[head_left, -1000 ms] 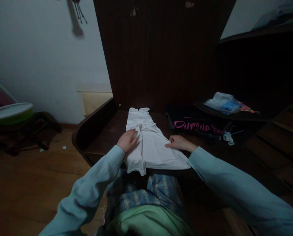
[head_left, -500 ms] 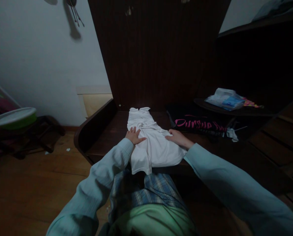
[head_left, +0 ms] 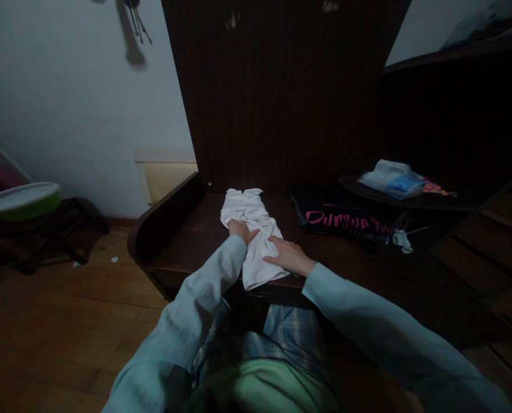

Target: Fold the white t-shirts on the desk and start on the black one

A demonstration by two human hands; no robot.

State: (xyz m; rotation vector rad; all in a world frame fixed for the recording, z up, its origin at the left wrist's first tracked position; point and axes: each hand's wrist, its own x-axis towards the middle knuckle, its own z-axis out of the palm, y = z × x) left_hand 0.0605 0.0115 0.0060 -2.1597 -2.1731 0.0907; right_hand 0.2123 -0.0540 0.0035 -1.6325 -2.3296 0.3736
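Observation:
A white shirt (head_left: 262,267) lies lengthwise on a dark wooden bench (head_left: 180,246), folded narrow and creased across its middle. My left hand (head_left: 241,230) presses on the left side of the creased part, its thumb pointing right; the other fingertips are partly hidden. My right hand (head_left: 290,256) rests on the right side of the lower part, fingers stretched out and thumb apart from them. The cloth's lower end reaches the bench's front edge.
Black cloth with pink lettering (head_left: 346,221) lies on the bench to the right. Above it, a small shelf (head_left: 436,203) carries a plastic packet (head_left: 391,179). A raised wooden side (head_left: 163,209) bounds the bench's left end. Farther left, a green basin (head_left: 30,207) sits on a stand.
My right hand has moved left, bringing the shirt's right side inward, so the lower part is now narrower. My left hand has shifted slightly right and up the cloth.

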